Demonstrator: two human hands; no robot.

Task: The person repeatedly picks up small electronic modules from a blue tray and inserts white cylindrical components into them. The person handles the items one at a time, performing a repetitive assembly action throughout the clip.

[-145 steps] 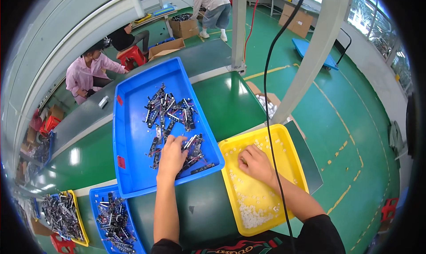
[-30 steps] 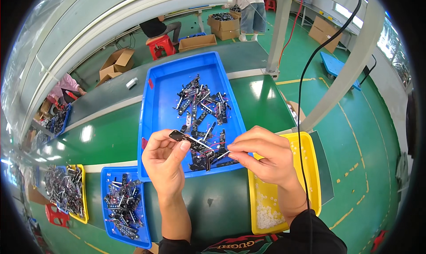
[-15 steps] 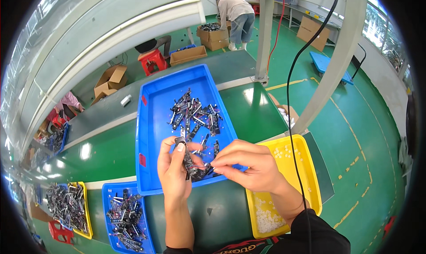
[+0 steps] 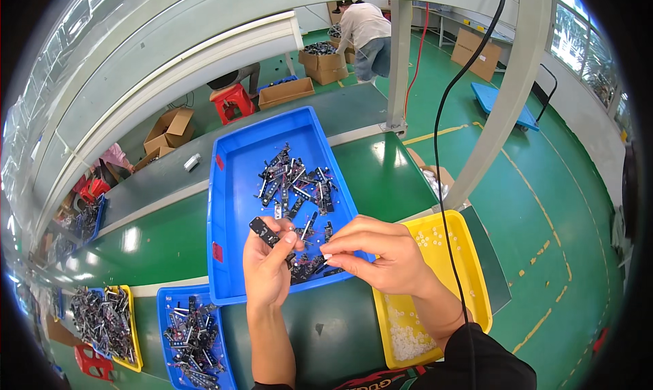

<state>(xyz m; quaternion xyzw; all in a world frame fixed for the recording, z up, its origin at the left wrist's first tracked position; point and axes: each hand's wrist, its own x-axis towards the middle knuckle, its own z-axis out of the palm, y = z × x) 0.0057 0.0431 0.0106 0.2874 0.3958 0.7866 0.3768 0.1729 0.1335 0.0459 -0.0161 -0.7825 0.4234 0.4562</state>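
My left hand [image 4: 266,275] is closed around a slim black electronic part [image 4: 263,231], held tilted above the near end of the large blue tray [image 4: 235,172]. To its right, my right hand [image 4: 384,252] pinches a tiny white piece [image 4: 327,256] between thumb and forefinger. The exact kind of this piece is too small to make out. Beneath both hands, a loose pile of similar black parts [image 4: 296,179] with thin wires lies in the blue tray. Right of it, partly under my right forearm, is a yellow tray [image 4: 478,281] with small white pieces [image 4: 408,341].
A smaller blue tray [image 4: 163,322] and a yellow tray [image 4: 135,332], both heaped with black parts, stand at the left. A black cable [image 4: 442,152] hangs down past my right forearm. Beyond the bench, a person [image 4: 367,33] bends over cardboard boxes [image 4: 323,65].
My left hand has turned the black part, so its broad dark face shows and its upper end points up-left. The right hand keeps its pinch nearly in place. The view has shifted slightly.
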